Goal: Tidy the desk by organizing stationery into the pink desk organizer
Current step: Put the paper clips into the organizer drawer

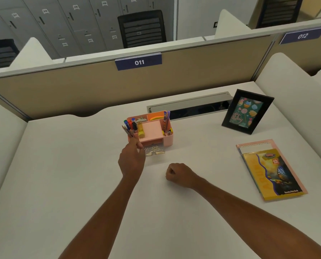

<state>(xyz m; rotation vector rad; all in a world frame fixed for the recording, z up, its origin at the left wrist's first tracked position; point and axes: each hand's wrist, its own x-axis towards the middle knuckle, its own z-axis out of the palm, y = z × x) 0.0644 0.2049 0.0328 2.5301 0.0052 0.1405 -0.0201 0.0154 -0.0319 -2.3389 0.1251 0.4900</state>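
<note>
The pink desk organizer (pixel 167 140) stands mid-desk, with markers (pixel 130 124) in its left slot, pens (pixel 166 118) in its right slot and a yellow item (pixel 141 132) beside the flat middle tray. My left hand (pixel 131 159) reaches to the organizer's front left corner, and its fingertips pinch the lower ends of a small bunch of pencils (pixel 127 130) that lean out to the left. Gold paper clips (pixel 154 150) lie in a clear tray just in front of the organizer, right of that hand. My right hand (pixel 176 174) rests on the desk as a fist, holding nothing visible.
A black photo frame (pixel 228 116) stands at the back right. Notebooks (pixel 271 169) lie stacked at the right. A grey cable slot (pixel 189 103) runs behind the organizer, below the beige partition (pixel 81 90). The white desk (pixel 72 174) has padded side walls.
</note>
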